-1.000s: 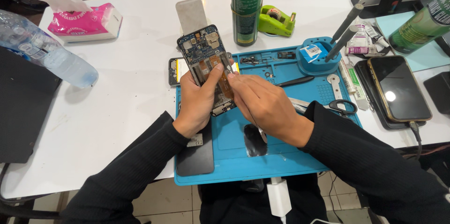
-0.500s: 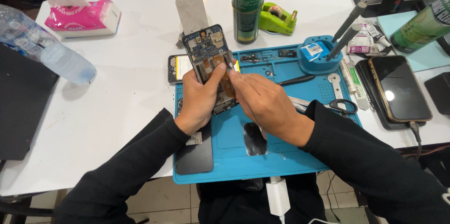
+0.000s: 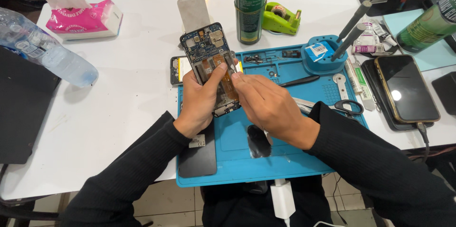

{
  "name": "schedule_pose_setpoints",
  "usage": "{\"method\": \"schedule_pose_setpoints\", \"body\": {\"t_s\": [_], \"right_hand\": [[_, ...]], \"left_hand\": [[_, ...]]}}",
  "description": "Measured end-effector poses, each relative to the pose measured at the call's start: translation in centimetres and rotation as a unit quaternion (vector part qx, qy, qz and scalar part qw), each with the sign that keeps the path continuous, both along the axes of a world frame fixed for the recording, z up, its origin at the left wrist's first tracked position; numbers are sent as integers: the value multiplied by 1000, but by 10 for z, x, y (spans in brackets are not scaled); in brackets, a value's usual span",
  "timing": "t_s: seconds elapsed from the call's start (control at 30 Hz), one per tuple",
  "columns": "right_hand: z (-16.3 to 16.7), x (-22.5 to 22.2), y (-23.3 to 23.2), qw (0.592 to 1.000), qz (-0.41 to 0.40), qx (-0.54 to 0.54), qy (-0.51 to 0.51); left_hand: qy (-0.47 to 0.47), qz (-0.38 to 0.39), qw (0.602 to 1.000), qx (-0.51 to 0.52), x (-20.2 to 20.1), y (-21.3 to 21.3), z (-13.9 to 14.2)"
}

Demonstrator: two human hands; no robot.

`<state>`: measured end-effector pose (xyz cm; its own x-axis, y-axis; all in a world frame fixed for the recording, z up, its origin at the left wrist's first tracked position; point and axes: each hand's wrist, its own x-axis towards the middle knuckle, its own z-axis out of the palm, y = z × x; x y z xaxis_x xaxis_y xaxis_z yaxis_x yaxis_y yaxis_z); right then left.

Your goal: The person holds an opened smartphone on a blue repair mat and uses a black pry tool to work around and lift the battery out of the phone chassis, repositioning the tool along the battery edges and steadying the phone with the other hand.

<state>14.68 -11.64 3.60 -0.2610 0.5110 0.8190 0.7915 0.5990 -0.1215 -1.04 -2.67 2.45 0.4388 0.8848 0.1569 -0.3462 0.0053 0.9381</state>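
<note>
Nearest me, a white charger block hangs at the table edge, just below the blue silicone repair mat. On the mat's near left corner lies a flat black rectangular battery; beside it, mid-mat, a dark oval patch.

My left hand grips the opened smartphone with exposed circuit board and no back cover from the left side, fingers wrapped behind it, thumb pressed across its middle. The phone is held tilted above the mat's upper left part, camera end away from me. My right hand meets it from the right; thumb and forefinger are pinched together at the orange flex area on the phone's right edge. Whether anything small sits between those fingertips I cannot tell.

Right of my right wrist: black-handled scissors on the mat, and a black thin pry tool beyond the knuckles. Off the mat's right edge lies a dark smartphone with a gold rim, cable attached.

Farther out: a blue round tool holder with two upright drivers, a tall green spray can, a green tape dispenser, a grey phone back panel. Far left: a pink tissue pack and a clear plastic water bottle lying on the white table.
</note>
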Motion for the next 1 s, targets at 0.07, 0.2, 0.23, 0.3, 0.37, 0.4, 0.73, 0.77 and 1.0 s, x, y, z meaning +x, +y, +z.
{"method": "schedule_pose_setpoints", "body": {"t_s": [0.07, 0.2, 0.23, 0.3, 0.37, 0.4, 0.73, 0.77, 1.0], "right_hand": [[1, -1, 0, 1000, 2, -7, -5], [1, 0, -2, 1000, -3, -26, -6], [1, 0, -2, 1000, -3, -24, -4], [1, 2, -3, 1000, 0, -24, -2], [0, 4, -3, 1000, -1, -31, 1], [0, 5, -2, 999, -4, -33, 3], [-1, 3, -1, 1000, -5, 5, 6], [0, 3, -1, 1000, -5, 5, 0], [3, 2, -3, 1000, 11, -7, -13]], "left_hand": [[-2, 2, 1000, -4, 0, 1, -1], [1, 4, 1000, -10, 2, 1, -3], [5, 7, 1000, -17, 4, 0, -4], [1, 8, 1000, -21, 5, -1, -5], [-13, -6, 1000, -10, 6, -2, -5], [-9, -9, 1000, -11, 7, -2, -5], [-8, -12, 1000, -14, 4, -1, 1], [-9, -9, 1000, -14, 3, -1, 1], [-5, -10, 1000, -21, 2, 1, -1]]}}
